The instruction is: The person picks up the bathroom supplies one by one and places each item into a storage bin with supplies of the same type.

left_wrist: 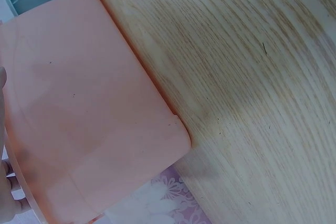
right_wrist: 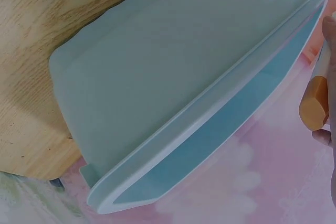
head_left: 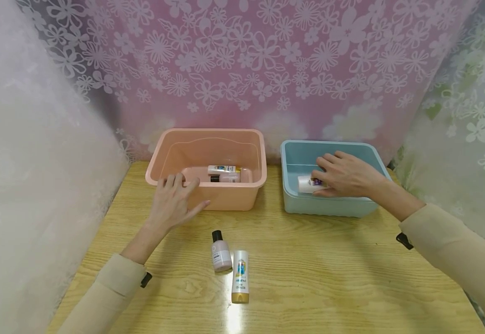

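My right hand (head_left: 342,176) grips a white bottle (head_left: 306,184) with a dark purple label above the blue bin (head_left: 330,207). In the right wrist view, the bottle's gold cap (right_wrist: 314,103) sticks out beside the fingers at the right edge. My left hand (head_left: 170,204) rests on the near rim of the peach bin (head_left: 229,197), thumb stretched out to the right. Inside the peach bin lie a white tube (head_left: 221,169) and a pinkish bottle (head_left: 229,178) with a black cap.
Nearer on the wooden table (head_left: 309,278) lie a pinkish bottle (head_left: 221,257) with a black cap and a white bottle (head_left: 240,273) with a gold cap. A pink floral curtain (head_left: 242,69) hangs behind both bins, and pale curtains stand at the sides.
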